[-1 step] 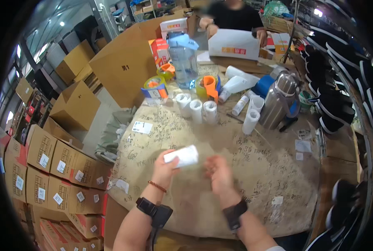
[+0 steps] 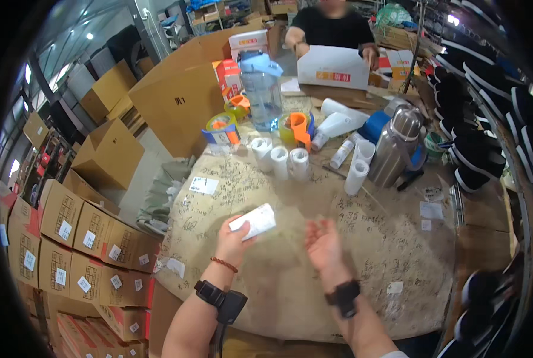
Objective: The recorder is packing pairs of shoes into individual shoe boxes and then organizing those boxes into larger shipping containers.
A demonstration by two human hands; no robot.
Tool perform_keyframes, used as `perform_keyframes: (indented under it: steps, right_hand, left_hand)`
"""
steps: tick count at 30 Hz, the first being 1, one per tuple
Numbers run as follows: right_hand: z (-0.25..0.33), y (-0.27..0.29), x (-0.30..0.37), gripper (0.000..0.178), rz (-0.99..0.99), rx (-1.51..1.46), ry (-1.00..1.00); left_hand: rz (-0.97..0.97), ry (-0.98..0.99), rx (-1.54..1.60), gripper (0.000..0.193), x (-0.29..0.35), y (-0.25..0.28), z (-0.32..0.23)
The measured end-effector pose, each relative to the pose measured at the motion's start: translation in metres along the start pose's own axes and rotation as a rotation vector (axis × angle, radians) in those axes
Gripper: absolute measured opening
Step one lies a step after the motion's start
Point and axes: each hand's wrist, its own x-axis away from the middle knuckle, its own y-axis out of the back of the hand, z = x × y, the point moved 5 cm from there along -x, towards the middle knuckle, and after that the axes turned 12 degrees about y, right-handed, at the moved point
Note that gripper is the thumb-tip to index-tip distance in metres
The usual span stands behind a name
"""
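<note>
My left hand (image 2: 235,236) is closed around a white paper roll (image 2: 258,221), with the thumb across its near side. The roll is held tilted above the cardboard-covered table, its right end higher. To the right, my right hand (image 2: 322,240) is empty and palm up, its fingers loosely curled and apart, slightly blurred. Three white rolls (image 2: 279,162) stand side by side beyond my hands. Another white roll (image 2: 356,178) stands to their right, near a steel thermos (image 2: 396,146).
Tape dispensers (image 2: 223,128) and a large blue-tinted water bottle (image 2: 263,92) stand at the table's back. Across the table, a person in black holds a white box (image 2: 332,67). Stacked cartons (image 2: 69,238) line the left; shoe racks (image 2: 487,107) line the right.
My right hand has shifted a little to the right, away from the roll, and its fingers have turned upward. The roll in my left hand has moved slightly left and tilts more.
</note>
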Motion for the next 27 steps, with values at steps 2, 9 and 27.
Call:
perform_keyframes:
  steps: [2, 9, 27]
  right_hand:
    - [0.03, 0.01, -0.021, 0.024, -0.024, -0.256, -0.056]
    - [0.044, -0.036, 0.013, 0.033, 0.244, 0.235, 0.125]
    - [0.017, -0.022, 0.058, 0.02, 0.969, 0.756, 0.488]
  left_hand:
    - [0.023, -0.082, 0.041, 0.036, 0.002, -0.006, 0.008]
    - [0.044, -0.099, 0.133, 0.04, 0.027, -0.033, 0.026]
    - [-0.15, -0.394, -0.417, 0.019, 0.102, -0.016, 0.059]
